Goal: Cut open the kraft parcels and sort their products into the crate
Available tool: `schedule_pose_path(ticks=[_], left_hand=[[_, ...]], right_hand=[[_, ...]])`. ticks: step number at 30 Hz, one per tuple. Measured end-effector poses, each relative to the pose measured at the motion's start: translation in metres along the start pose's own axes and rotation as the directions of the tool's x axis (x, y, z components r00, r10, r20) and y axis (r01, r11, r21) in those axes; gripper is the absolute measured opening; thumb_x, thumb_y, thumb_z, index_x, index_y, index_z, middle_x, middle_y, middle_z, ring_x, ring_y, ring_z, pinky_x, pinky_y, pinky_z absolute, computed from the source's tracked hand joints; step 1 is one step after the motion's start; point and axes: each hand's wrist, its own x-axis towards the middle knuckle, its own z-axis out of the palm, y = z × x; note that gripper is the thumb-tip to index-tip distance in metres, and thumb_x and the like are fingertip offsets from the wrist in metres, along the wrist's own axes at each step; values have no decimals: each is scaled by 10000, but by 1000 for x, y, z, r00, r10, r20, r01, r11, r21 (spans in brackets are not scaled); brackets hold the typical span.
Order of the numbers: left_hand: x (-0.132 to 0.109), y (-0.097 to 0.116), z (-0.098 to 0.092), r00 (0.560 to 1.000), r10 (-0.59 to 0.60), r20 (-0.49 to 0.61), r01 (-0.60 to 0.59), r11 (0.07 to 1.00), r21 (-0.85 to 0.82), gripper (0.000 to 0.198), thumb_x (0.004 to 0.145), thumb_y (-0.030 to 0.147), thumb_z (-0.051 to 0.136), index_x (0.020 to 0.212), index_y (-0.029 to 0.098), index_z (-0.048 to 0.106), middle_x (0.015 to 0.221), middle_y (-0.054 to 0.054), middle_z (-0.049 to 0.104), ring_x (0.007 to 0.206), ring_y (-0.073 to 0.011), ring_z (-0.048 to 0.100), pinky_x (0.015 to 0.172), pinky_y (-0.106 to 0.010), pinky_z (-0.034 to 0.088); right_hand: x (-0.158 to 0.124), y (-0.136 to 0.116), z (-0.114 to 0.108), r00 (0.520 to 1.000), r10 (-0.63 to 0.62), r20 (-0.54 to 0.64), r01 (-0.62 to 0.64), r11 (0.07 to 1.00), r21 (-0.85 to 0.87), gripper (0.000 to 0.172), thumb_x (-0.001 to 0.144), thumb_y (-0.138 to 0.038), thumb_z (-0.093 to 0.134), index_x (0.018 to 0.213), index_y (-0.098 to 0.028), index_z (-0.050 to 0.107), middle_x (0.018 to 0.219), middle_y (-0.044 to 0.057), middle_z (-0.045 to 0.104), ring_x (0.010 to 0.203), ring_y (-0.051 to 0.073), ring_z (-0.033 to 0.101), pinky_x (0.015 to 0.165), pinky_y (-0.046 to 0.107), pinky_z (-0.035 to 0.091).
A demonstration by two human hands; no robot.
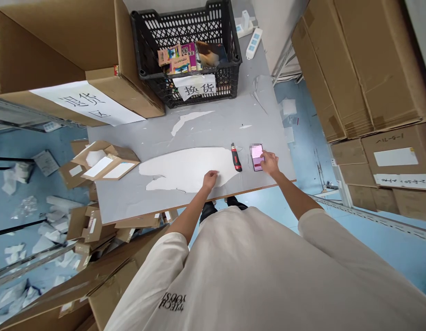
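On the grey tabletop, my left hand (209, 179) rests over a large white patch with ragged edges (185, 168). Its fingers are pressed together, and whatever may be between them is too small to make out. My right hand (270, 162) is at the right edge of a smartphone (257, 157) lying flat with a lit pink screen. One outstretched finger touches the screen, and the hand is not wrapped round the phone. Between my hands lies a red and black utility knife (236, 158), touched by neither.
A black plastic crate (188, 85) with packets and books stands at the back, beside a big open cardboard box (130, 59). A small open carton (111, 161) sits at the left edge. A power strip (254, 43) lies behind; stacked cartons (371, 73) rise at right.
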Motion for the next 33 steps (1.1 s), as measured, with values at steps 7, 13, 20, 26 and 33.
schedule_pose_path(ticks=[7,13,20,26,33], left_hand=[[1,0,0,1000,4,1,-4,1000,30,172,945,209,671,1077,208,781,1195,-94,818,1100,-243,736,1047,-385,567],[2,0,0,1000,2,2,-2,999,44,183,959,212,657,1091,207,782,1203,-96,818,1077,-240,741,1031,-382,570],[2,3,1,1000,4,0,-4,998,59,178,934,235,692,1081,209,789,1194,-94,820,1097,-251,739,1039,-394,573],[0,5,1,1000,-2,3,2,998,69,201,917,229,684,1086,208,790,1187,-96,819,1077,-252,744,1038,-407,578],[-4,8,0,1000,2,22,-3,996,84,205,905,196,675,1075,213,788,1218,-96,822,1124,-251,748,1071,-402,565]], right_hand=[[1,-2,-3,1000,3,10,-3,1000,-9,379,817,-157,575,1157,-278,692,1653,59,622,1511,379,444,1204,599,376],[3,-5,-3,1000,2,8,-2,1000,-6,477,769,-152,601,1214,-286,708,1620,67,648,1497,390,458,1204,622,369],[2,-5,-5,1000,15,22,-14,999,-35,402,826,-141,564,1184,-275,689,1641,73,629,1526,377,455,1210,592,373],[2,-1,-4,1000,8,6,-8,1000,-5,386,806,-166,584,1159,-291,675,1568,72,678,1462,393,482,1175,597,384],[1,1,-3,1000,8,2,-8,1000,-1,379,817,-155,559,1153,-297,664,1522,66,704,1457,371,492,1166,582,397]])
